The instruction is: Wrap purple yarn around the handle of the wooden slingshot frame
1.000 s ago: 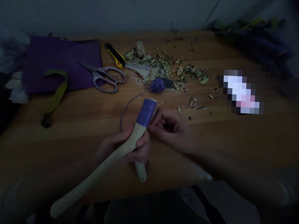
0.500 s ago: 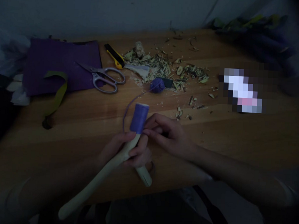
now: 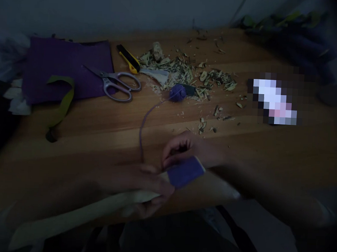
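Note:
My left hand (image 3: 143,181) is closed around a pale, peeled forked stick (image 3: 81,215), just below the purple cord wrapping (image 3: 185,172) on one branch. That wrapped end points right and tilts slightly upward. The stick's long branch runs down to the lower left. My right hand (image 3: 188,147) is behind the wrapping, its thumb and fingers pinched together; whatever lies between the fingertips is hidden. A loose strand of purple cord (image 3: 141,134) curves from the cord ball (image 3: 177,93) down to behind my left hand.
Scissors (image 3: 121,86) lie partly on a purple sheet (image 3: 67,68), with a green strip (image 3: 63,105) across its corner. A yellow utility knife (image 3: 129,60) points toward wood shavings (image 3: 174,68). A pixelated object (image 3: 274,99) lies at the right, dark leafy stems (image 3: 297,42) behind it.
The stick has turned clockwise and come lower, so its wrapped end swung from upright to pointing right. My left hand turned with it, its back now uppermost. My right hand stays pinched close to the wrapping.

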`<action>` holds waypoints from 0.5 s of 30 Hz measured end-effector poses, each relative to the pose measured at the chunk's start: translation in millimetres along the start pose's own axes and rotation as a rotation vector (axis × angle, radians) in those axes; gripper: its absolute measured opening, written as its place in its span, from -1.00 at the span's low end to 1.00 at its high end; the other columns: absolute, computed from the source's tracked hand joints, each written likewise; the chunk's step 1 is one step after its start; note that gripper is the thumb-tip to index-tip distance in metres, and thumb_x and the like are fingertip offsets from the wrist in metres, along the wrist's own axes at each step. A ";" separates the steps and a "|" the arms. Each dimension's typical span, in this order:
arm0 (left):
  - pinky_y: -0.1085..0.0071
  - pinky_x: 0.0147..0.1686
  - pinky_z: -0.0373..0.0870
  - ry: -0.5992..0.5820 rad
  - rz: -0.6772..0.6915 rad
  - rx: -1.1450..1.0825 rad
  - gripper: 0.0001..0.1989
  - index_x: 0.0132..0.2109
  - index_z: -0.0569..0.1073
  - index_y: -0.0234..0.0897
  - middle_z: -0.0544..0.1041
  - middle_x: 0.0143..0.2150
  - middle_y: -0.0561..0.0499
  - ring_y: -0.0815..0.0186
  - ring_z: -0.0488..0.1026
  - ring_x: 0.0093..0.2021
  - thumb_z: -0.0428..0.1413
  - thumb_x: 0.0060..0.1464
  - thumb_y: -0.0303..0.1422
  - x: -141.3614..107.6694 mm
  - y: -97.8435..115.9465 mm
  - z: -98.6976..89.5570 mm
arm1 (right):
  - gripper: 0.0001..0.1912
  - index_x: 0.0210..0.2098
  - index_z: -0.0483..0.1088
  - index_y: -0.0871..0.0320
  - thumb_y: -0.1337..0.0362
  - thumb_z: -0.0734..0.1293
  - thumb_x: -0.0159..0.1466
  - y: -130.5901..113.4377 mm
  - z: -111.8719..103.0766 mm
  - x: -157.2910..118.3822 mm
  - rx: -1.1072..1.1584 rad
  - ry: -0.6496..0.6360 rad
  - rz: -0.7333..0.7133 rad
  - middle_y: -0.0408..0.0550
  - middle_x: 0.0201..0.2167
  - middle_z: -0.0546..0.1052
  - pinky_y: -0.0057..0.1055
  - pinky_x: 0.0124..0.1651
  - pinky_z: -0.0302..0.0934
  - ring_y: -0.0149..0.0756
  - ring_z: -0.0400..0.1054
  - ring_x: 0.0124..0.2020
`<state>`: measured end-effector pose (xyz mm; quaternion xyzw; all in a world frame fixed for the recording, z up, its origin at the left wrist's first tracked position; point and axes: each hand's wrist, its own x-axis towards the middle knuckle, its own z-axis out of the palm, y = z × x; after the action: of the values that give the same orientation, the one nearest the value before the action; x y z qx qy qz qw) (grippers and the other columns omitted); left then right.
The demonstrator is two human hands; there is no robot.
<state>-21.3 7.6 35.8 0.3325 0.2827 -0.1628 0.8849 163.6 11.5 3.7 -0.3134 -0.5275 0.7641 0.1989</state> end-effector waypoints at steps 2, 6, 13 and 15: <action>0.58 -0.67 0.03 0.102 -0.164 0.090 -0.75 -0.54 0.29 -0.25 0.25 -0.71 0.17 0.50 0.12 -0.68 0.05 -0.01 -0.22 -7.7 9.5 3.8 | -0.93 -0.47 0.42 0.26 0.36 0.35 0.09 -1.5 -0.9 -1.5 -0.044 -0.069 0.026 -0.23 -0.57 0.42 -0.62 -0.48 0.11 -0.59 0.23 -0.56; 0.57 -0.65 0.12 0.244 -0.287 0.253 -0.74 -0.45 0.31 -0.24 0.27 -0.65 0.16 0.46 0.21 -0.64 0.07 -0.05 -0.13 -10.8 14.0 6.6 | -0.89 -0.43 0.43 0.26 0.31 0.36 0.11 -2.1 -0.1 -3.5 -0.232 -0.142 0.027 -0.26 -0.59 0.38 -0.64 -0.52 0.07 -0.61 0.18 -0.57; 0.51 -0.53 0.19 0.365 -0.164 0.288 -0.67 -0.42 0.37 -0.24 0.29 -0.58 0.14 0.42 0.25 -0.56 0.04 -0.07 -0.04 -1.3 -3.7 -4.9 | -0.89 -0.46 0.41 0.26 0.32 0.32 0.13 -6.2 2.7 -8.7 -0.501 0.003 -0.106 -0.25 -0.61 0.34 -0.64 -0.57 0.00 -0.62 0.11 -0.60; 0.50 -0.54 0.17 0.477 -0.096 0.339 -0.67 -0.38 0.40 -0.25 0.31 -0.56 0.12 0.40 0.26 -0.55 0.05 -0.09 -0.05 -1.9 -1.6 -6.6 | -0.89 -0.50 0.40 0.25 0.33 0.32 0.11 -8.3 2.3 -10.4 -0.546 0.088 -0.156 -0.24 -0.61 0.36 -0.64 -0.57 0.00 -0.61 0.11 -0.60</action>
<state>-26.1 11.1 32.0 0.4909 0.4666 -0.1666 0.7166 169.4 6.3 14.8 -0.3466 -0.7271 0.5620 0.1883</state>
